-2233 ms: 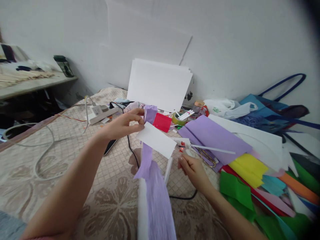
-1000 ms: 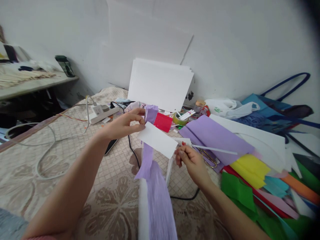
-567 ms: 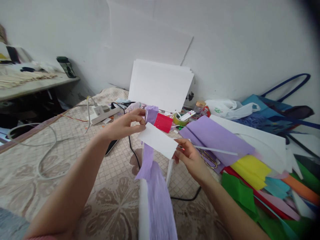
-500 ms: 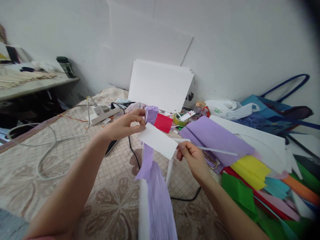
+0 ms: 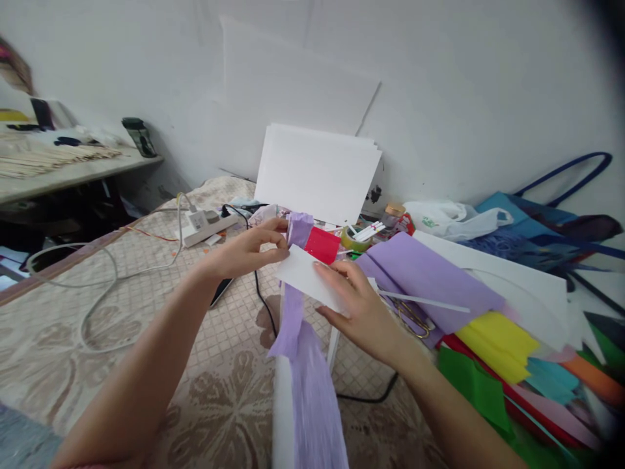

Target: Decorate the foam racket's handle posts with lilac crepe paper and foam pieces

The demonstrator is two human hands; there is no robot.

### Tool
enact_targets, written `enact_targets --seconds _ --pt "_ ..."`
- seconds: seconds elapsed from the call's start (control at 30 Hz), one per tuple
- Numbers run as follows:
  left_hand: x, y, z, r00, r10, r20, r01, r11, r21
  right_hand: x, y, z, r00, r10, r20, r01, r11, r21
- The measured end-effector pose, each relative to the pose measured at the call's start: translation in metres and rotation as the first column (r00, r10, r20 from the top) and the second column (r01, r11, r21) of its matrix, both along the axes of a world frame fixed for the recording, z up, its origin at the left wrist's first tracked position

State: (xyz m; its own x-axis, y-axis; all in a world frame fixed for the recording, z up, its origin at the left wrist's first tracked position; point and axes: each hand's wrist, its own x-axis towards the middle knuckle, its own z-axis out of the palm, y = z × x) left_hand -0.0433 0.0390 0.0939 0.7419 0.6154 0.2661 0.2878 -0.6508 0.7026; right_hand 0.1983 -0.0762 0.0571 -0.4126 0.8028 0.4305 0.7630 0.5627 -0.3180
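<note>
My left hand [image 5: 247, 253] pinches the left end of a small white card [image 5: 303, 272] between thumb and fingers. Over the card's right end lies my right hand [image 5: 361, 309], fingers on top and thumb at the lower edge. A purple crepe paper strip [image 5: 293, 312] runs behind the card, and its upper folded part [image 5: 299, 228] stands beside my left fingertips. Below hangs fringed purple paper [image 5: 319, 410] along a long white piece [image 5: 283, 417]. A red piece [image 5: 323, 245] shows just past the card.
A power strip [image 5: 209, 231] with cables lies to the left. Rightward are purple sheets [image 5: 434, 270], gold-handled scissors [image 5: 413, 318], yellow paper [image 5: 498, 342] and green paper [image 5: 473, 384]. White boards [image 5: 317, 169] lean on the wall, near a tape roll [image 5: 355, 242].
My right hand has slid left from the card's right corner onto its face, now covering much of the right end. My left hand keeps its pinch. The view has shifted slightly.
</note>
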Motion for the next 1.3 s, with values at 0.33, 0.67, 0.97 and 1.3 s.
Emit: enact_targets --seconds 0.33,0.67,0.97,1.3 --pt "0.002 0.000 -0.002 0.999 -0.014 0.032 0.014 1.000 -0.003 0.023 0.026 0.008 0.953 0.281 -0.117 -0.290 0.954 -0.073" --pt "0.001 0.001 -0.002 0.999 -0.031 0.016 0.030 0.998 0.057 0.022 0.034 -0.006 0.939 0.314 -0.137 -0.328 0.940 -0.094" --pt "0.001 0.000 -0.004 0.999 0.044 -0.006 -0.043 0.997 0.065 0.024 0.026 -0.003 0.926 0.352 -0.136 -0.371 0.916 -0.153" --pt "0.002 0.000 -0.002 1.000 0.025 -0.013 -0.024 0.996 0.085 0.024 0.020 0.005 0.927 0.332 -0.173 -0.357 0.924 -0.135"
